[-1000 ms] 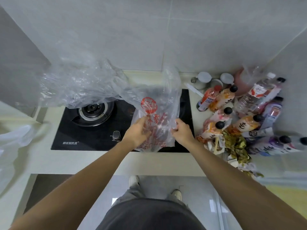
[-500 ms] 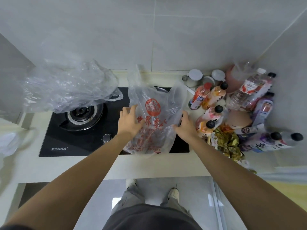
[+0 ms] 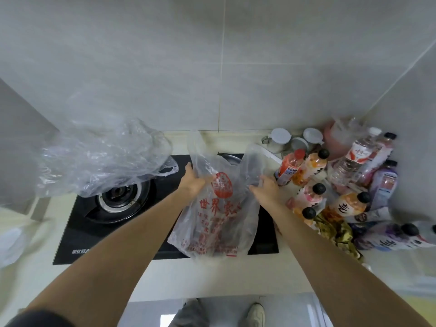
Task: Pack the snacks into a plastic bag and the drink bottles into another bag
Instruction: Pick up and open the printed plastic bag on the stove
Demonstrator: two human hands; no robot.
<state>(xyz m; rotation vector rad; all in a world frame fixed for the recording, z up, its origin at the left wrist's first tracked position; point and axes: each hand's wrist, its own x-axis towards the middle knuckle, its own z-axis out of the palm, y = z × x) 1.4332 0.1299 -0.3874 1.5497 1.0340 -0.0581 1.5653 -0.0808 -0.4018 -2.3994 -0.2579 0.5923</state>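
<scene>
Standing upright over the right half of the black gas hob (image 3: 77,234): one clear plastic bag with red print (image 3: 218,215), long axis running from its bottom edge at the hob's near rim up to two handles pointing toward the wall. Left hand (image 3: 192,182) grips the bag's left upper edge; right hand (image 3: 266,188) pinches the right handle's base. Second clear bag (image 3: 99,159), crumpled, over the left burner. Drink bottles (image 3: 309,173), upright and toppled, crowd the cream countertop (image 3: 212,277) at the right corner, with gold-wrapped snacks (image 3: 335,232) nearer the edge. Grey tiled wall behind; floor and shoes below. Against half a second ago: both hands higher on the bag, its mouth pulled wider, handles raised.
</scene>
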